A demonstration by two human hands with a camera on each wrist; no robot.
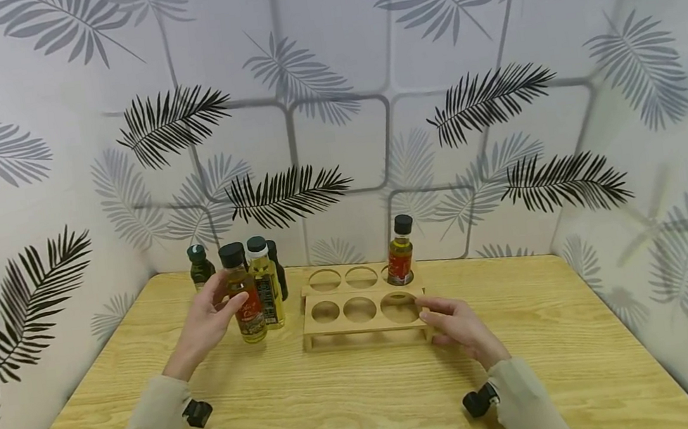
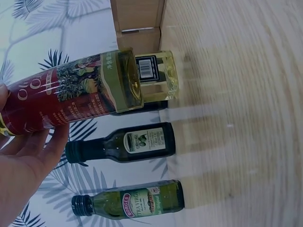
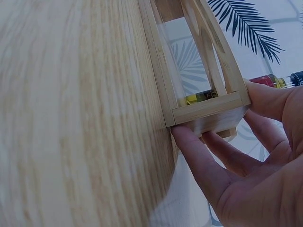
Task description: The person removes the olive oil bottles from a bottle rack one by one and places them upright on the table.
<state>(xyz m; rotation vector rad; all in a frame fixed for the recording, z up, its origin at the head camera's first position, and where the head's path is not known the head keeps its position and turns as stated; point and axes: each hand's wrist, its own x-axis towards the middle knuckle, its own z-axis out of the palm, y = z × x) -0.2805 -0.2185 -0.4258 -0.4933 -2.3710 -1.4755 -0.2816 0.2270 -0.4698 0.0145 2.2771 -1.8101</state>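
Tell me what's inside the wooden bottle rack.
One black-capped, red-labelled oil bottle stands in the back row's rightmost hole of the wooden bottle rack; the other five holes hold no bottle. In the head view, the rack's front covers the bottle's lower part.

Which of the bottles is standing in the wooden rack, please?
The red-labelled bottle, back right in the wooden rack; the left hand holds its red-labelled lookalike, and the other bottles stand left of the rack.

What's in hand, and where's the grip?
Left hand: the red-labelled bottle, held round the upper part of its label. Right hand: fingers touch the rack's right end; can't tell whether it grips.
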